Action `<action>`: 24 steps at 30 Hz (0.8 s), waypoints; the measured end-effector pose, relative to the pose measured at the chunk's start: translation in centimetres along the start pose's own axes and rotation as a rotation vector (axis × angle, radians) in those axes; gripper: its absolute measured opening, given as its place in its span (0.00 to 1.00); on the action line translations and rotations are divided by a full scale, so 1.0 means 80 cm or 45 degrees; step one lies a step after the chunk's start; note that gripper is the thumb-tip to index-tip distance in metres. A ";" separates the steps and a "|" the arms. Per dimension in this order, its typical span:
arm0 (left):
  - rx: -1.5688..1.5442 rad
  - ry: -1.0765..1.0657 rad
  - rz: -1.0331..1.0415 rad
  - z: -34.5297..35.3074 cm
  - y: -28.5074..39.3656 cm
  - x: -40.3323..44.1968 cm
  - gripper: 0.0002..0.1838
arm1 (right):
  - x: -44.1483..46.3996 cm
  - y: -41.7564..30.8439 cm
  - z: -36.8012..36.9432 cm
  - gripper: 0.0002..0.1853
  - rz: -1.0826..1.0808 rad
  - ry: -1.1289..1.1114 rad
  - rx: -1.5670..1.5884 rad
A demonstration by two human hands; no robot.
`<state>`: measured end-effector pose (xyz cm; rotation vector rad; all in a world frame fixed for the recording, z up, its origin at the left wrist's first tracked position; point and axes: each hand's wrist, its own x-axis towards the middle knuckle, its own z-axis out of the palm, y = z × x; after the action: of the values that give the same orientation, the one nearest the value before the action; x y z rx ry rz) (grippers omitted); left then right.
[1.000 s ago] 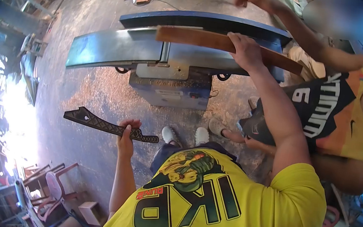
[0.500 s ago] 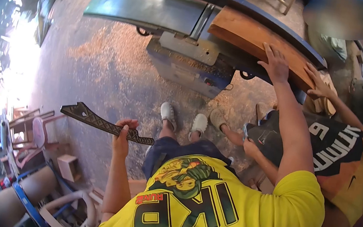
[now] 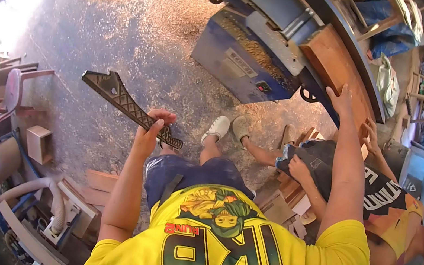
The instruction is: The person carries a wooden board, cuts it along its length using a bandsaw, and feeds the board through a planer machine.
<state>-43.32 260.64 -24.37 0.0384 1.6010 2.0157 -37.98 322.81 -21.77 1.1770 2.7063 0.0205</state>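
Note:
My left hand point(image 3: 154, 124) is closed around the handle of a black push stick point(image 3: 123, 102) with a lattice pattern, held out over the floor. Its notched wide end points away to the left. With fingers stretched out, my right hand point(image 3: 341, 103) lies against the near side of a thick reddish-brown wooden board point(image 3: 339, 69). That board rests on the jointer point(image 3: 254, 70), along its long dark fence. A co-worker's hand point(image 3: 370, 137) touches the board's near end, beside my right hand.
The co-worker point(image 3: 378, 196) stands close on my right. Wood shavings point(image 3: 153, 8) cover the floor left of the jointer. Offcuts point(image 3: 283, 203) lie near our feet. At left are a pink chair point(image 3: 9, 96), a small wooden box point(image 3: 39, 142) and a machine with a hose point(image 3: 56, 202).
My view has turned to the right, and the jointer appears higher and further right. The push stick stays in my left hand, and my right hand stays on the board.

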 end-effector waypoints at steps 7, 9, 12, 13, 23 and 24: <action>-0.059 0.151 -0.145 -0.185 -0.088 -0.037 0.11 | -0.033 -0.099 -0.010 0.61 0.069 0.027 -0.145; -0.065 0.257 -0.275 -0.242 -0.134 -0.055 0.11 | -0.033 -0.097 -0.013 0.61 0.020 -0.029 -0.104; -0.023 0.289 -0.350 -0.303 -0.186 -0.077 0.11 | -0.023 -0.101 -0.016 0.61 0.083 -0.067 -0.191; -0.009 0.373 -0.417 -0.318 -0.198 -0.082 0.11 | -0.018 -0.104 -0.016 0.61 0.108 -0.113 -0.242; -0.137 0.527 -0.541 -0.415 -0.223 -0.082 0.12 | -0.059 -0.240 0.065 0.42 -0.055 0.624 0.018; -0.111 0.541 -0.536 -0.425 -0.212 -0.081 0.12 | -0.074 -0.259 0.062 0.39 -0.154 0.662 0.063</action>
<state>-43.12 229.75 -47.43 -0.7424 1.5919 1.8281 -48.14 304.01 -27.43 1.1467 3.2384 0.2808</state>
